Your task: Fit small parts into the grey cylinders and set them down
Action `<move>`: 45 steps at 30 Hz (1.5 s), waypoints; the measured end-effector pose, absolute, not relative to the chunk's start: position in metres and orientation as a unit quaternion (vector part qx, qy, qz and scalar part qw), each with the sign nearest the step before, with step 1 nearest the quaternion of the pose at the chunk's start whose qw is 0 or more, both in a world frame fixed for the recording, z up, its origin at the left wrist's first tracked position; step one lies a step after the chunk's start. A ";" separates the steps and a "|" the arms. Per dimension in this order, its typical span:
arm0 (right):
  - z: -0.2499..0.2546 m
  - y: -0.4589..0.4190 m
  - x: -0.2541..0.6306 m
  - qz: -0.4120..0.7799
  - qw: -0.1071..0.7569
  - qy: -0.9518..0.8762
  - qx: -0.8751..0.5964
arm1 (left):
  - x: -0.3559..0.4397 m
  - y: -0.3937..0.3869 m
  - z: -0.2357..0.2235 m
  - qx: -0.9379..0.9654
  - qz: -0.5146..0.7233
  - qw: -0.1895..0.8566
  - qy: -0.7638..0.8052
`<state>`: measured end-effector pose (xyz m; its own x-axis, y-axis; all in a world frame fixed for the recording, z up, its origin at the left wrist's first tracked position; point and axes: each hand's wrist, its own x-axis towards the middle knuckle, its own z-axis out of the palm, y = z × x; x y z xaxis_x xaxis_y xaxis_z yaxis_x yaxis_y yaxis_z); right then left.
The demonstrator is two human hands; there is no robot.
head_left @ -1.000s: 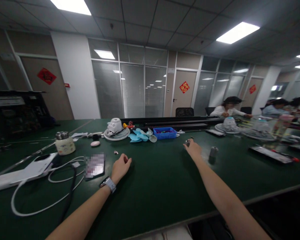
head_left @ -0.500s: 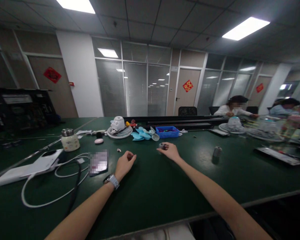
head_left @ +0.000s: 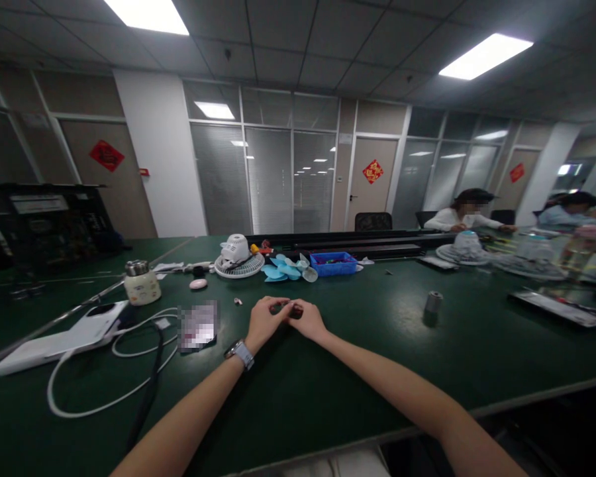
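Observation:
My left hand (head_left: 267, 323) and my right hand (head_left: 306, 321) meet fingertip to fingertip just above the green table. Both are closed in a pinch, thumbs and fingers curled toward each other. The right fingers hold a small round metal part, now mostly covered by the fingers. What the left fingers grip, if anything, is hidden. A grey metal cylinder (head_left: 433, 302) stands upright on the table, well to the right of my hands. Beyond the hands lie light-blue fan blades (head_left: 283, 267) and a blue bin (head_left: 334, 264) with small parts inside.
A white fan motor housing (head_left: 236, 248) rests on a round grille. To the left are a phone (head_left: 197, 326), a white power bank (head_left: 59, 338) with looping cables, a cream bottle (head_left: 142, 285) and an earbud (head_left: 238, 301). A co-worker (head_left: 469, 212) sits across at the right.
My right hand has moved left with the small metal part, and my left hand has moved right and slightly up. Their fingertips now meet.

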<state>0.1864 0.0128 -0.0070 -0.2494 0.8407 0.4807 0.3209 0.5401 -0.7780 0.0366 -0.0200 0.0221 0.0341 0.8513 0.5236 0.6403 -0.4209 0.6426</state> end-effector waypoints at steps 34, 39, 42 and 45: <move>0.018 0.069 0.333 0.084 0.500 -0.600 -0.619 | -0.008 -0.015 0.001 0.715 0.250 0.040 0.652; 0.001 0.085 0.421 -0.009 0.434 -0.498 -0.751 | -0.007 -0.015 0.001 0.712 0.258 0.037 0.652; -0.008 0.086 0.437 0.006 0.415 -0.477 -0.775 | -0.008 -0.015 0.001 0.708 0.256 0.040 0.657; -0.001 0.082 0.432 0.013 0.419 -0.453 -0.787 | -0.008 -0.014 0.002 0.708 0.270 0.052 0.650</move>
<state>0.4325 0.0818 -0.0008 0.5897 0.7236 0.3586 0.7012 -0.2385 -0.6718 -0.0078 -0.0140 0.0018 0.0088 0.9493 0.3142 0.8927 -0.1491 0.4253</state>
